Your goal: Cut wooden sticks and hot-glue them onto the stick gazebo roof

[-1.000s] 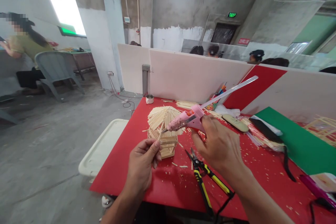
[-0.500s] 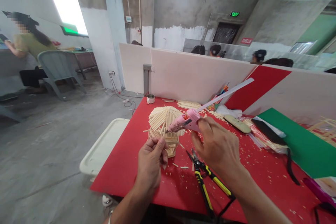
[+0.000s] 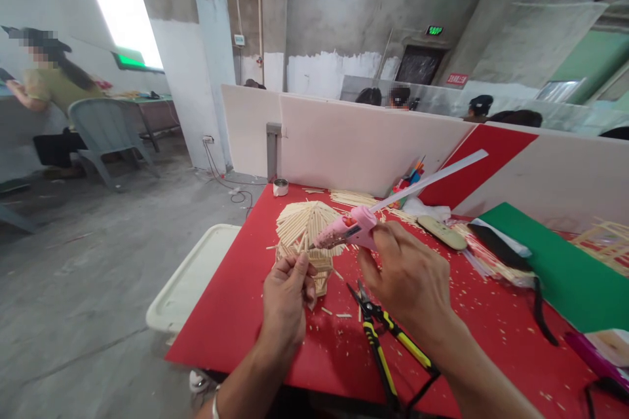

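My right hand (image 3: 410, 268) is wrapped round a pink hot glue gun (image 3: 351, 228), with a long whitish glue stick (image 3: 432, 179) jutting from its back. The gun's nozzle points left and down, close to the fingertips of my left hand (image 3: 287, 291). Those fingers pinch a short thin wooden stick (image 3: 305, 243), held upright. Behind it stands a small model house (image 3: 307, 222) built of wooden sticks with a fanned, sloping roof; my left hand hides part of its lower side. Whether the nozzle touches the stick I cannot tell.
Yellow-and-black pliers (image 3: 381, 334) lie spread on the red tabletop (image 3: 236, 314) among wood scraps. Loose sticks (image 3: 354, 198), a tape roll (image 3: 280, 187) and a green board (image 3: 555, 262) lie farther off. A white partition (image 3: 344, 144) closes the back; a person (image 3: 59, 78) sits at far left.
The glue gun's rear has swung slightly, its glue stick reaching a little farther right. My left hand has shifted slightly, still pinching the stick. The whole view has moved a little.
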Tool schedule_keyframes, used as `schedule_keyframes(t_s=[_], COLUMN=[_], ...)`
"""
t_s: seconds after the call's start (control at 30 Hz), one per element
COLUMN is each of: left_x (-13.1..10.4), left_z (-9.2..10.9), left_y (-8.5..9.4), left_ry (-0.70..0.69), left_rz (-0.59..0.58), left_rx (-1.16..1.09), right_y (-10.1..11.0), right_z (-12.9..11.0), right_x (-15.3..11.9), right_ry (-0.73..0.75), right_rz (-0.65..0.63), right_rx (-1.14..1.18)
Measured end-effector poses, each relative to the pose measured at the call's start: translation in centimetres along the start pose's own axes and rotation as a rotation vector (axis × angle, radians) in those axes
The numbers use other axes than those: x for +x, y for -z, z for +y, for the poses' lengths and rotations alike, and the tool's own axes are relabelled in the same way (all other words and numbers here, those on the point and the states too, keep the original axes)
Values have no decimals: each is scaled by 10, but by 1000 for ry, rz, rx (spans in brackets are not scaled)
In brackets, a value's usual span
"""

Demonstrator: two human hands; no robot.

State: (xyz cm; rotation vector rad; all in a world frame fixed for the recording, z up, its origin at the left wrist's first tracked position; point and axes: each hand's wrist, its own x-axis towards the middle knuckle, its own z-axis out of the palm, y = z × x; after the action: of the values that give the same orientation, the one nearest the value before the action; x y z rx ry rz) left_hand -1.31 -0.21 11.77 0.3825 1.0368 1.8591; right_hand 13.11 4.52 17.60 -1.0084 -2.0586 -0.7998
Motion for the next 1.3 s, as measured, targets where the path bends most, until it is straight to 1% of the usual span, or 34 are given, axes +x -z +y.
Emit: schedule_keyframes(t_s=[0.2, 0.37, 0.63, 0.83, 1.07, 1.3], left_x=[4, 5, 3, 1, 3, 3], left_z=[-2, -4, 0, 4, 2, 4], left_y=[0, 1, -1, 1, 6, 5], left_ry=[-7, -12, 1, 7, -23, -27], left_rz=[-5, -26, -34, -83, -74, -45], left_rx=[-26, -16, 2, -18, -5, -7], right_y=[1, -1, -7, -8, -9, -10], right_z=[1, -3, -4, -3, -4, -5], right_x=[2, 3, 3, 3, 2, 1], right_ry=[-29, -76, -111, -115, -127, -125], right_rz=[-12, 6, -15, -33, -37, -28], right_rx=[-8, 1, -4, -14, 11, 28])
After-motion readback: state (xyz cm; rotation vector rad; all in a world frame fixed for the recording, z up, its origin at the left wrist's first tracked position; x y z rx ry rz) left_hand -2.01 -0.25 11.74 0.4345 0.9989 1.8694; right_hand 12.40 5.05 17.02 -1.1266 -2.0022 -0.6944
